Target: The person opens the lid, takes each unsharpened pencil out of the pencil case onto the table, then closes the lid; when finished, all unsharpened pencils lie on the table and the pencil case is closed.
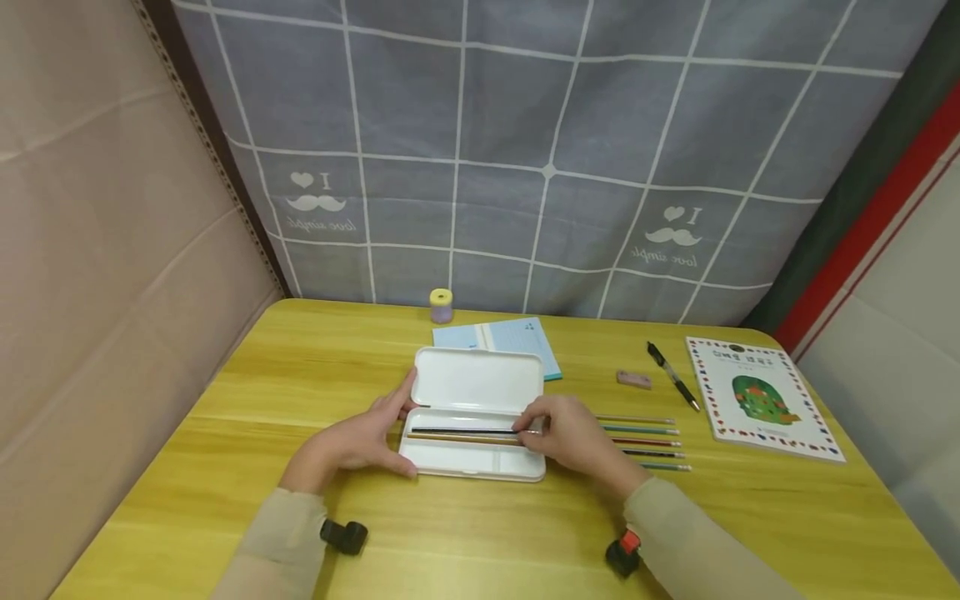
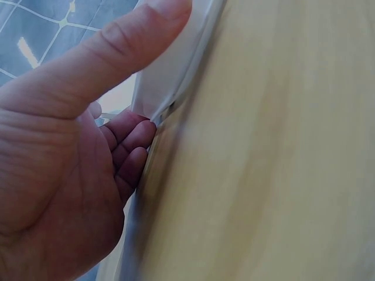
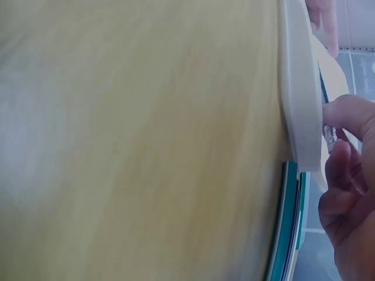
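Note:
A white pencil case (image 1: 450, 462) lies on the table with its lid (image 1: 477, 379) raised behind it. Inside are a dark pencil (image 1: 465, 431) and, just in front, a yellow-brown pencil (image 1: 450, 437). My left hand (image 1: 363, 437) grips the case's left end, thumb at the front corner and fingers near the hinge; the left wrist view shows these fingers (image 2: 132, 137) bent against the case. Over the right end, my right hand (image 1: 573, 435) pinches the dark pencil's end between thumb and fingers. A silvery ferrule (image 3: 329, 139) shows there in the right wrist view.
Several pencils (image 1: 660, 431) lie in a row right of the case, partly behind my right hand. Beyond them are a pinkish eraser (image 1: 633, 380), a black pen (image 1: 672, 375) and a picture book (image 1: 731, 417). Behind the lid lie a blue notebook (image 1: 517, 335) and a small yellow-and-purple container (image 1: 442, 307).

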The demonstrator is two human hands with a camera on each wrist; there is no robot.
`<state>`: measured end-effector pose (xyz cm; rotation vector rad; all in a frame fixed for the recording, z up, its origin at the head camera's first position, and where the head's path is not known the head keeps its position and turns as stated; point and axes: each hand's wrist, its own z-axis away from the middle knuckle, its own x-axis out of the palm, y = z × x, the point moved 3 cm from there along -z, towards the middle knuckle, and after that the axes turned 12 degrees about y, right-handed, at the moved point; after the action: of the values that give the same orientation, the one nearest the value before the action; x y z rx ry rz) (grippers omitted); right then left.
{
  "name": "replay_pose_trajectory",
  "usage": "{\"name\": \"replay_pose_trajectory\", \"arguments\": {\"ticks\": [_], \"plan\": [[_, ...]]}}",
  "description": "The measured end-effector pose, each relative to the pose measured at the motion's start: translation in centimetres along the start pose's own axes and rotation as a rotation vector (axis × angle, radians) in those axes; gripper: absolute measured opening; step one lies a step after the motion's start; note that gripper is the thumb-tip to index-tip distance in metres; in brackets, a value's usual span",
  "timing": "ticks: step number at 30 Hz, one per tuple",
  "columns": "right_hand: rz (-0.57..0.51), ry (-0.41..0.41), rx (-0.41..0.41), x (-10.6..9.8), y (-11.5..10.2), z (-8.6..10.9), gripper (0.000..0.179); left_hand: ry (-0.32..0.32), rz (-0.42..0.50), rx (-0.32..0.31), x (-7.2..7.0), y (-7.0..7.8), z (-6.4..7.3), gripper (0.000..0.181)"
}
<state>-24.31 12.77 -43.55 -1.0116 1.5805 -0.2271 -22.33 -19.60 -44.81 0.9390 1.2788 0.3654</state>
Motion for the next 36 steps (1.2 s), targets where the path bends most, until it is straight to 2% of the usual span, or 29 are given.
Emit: {"name": "replay_pose_trajectory", "arguments": {"ticks": [5, 10, 14, 19, 28, 36], "plan": [[-0.150, 0.035, -0.023, -1.1, 0.8, 0.7, 0.013, -0.005, 0.004, -0.004, 0.1, 0.1, 0.0, 0.148], [-0.212, 0.087, -0.096, -2.5, 1.9, 1.5, 0.019, -0.004, 0.000, -0.010, 0.0, 0.1, 0.0, 0.148], [-0.247, 0.099, -0.085, -3.5, 2.8, 2.4, 0.018, -0.005, 0.003, -0.020, -0.1, 0.2, 0.0, 0.148], [-0.247, 0.111, -0.044, -4.7, 3.7, 3.3, 0.017, -0.001, 0.003, -0.020, -0.1, 0.1, 0.1, 0.148], [-0.230, 0.159, -0.071, -7.0, 5.2, 4.8, 0.023, 0.001, 0.012, 0.000, -0.1, 0.2, 0.1, 0.149], [-0.219, 0.165, -0.109, -8.7, 6.6, 6.4, 0.024, 0.003, 0.013, 0.007, -0.1, 0.1, 0.1, 0.149]]}}
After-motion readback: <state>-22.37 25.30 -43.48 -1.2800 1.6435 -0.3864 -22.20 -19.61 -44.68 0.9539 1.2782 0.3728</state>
